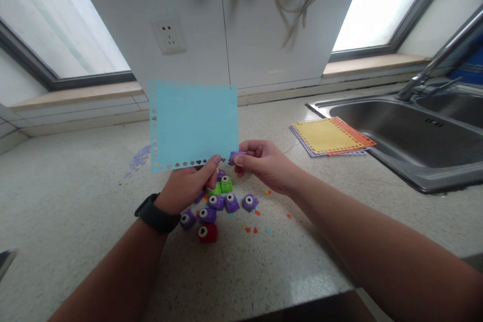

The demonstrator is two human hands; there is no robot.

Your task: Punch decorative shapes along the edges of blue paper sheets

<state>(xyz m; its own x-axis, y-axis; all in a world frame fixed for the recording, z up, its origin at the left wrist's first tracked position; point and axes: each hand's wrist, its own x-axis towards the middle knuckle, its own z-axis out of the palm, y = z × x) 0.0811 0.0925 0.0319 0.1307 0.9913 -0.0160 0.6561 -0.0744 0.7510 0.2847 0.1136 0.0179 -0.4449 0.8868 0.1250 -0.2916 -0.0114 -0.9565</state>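
Pinching blue sheet [194,123] low, left hand [192,186] steadied it; right hand [264,163] gripped purple punch [237,157] by corner—squareness mattered!

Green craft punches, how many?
2 visible: right green craft punch, just right of the left hand; left green craft punch, beside it, partly covered by that hand. More may be hidden.

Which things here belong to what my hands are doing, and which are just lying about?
Likely part of it:
light-blue punched sheet, in left hand
purple craft punch, in right hand
loose craft punches
stacked punched sheets

Probably just around:
paper scraps
wall socket
coiled cable
sink
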